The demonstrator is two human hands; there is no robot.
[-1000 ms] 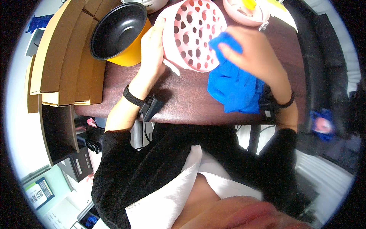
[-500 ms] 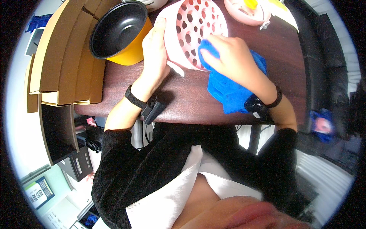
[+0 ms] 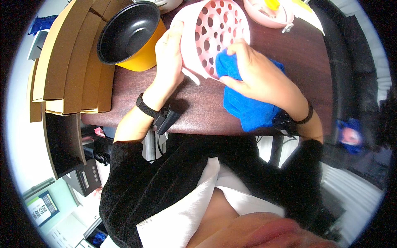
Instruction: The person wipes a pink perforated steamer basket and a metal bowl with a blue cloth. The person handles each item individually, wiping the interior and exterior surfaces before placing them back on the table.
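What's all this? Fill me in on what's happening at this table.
The left hand grips a pink basket by its side, above the brown table. The right hand holds a bunched blue cloth at the basket's holed face. A yellow pot, black inside, sits to the left; a pink bowl is off to the far right.

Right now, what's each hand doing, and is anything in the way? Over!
Left hand gripping pink holed basket. Right hand holding blue cloth at basket's lower right edge. Yellow pot close by left hand; nothing seen blocking cloth.
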